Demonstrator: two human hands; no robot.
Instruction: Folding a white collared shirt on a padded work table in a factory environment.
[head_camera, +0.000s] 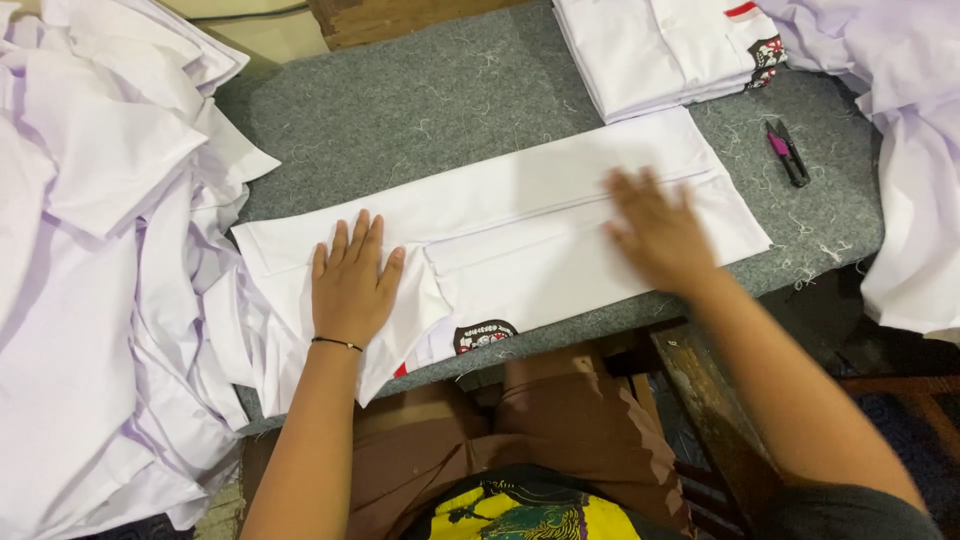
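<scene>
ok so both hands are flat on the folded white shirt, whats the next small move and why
Probably fold the long white shirt across its middle. It lies as a narrow strip on the grey felt table, pressed flat by the left hand and right hand, while the finished folded white stack behind is far shorter.
</scene>
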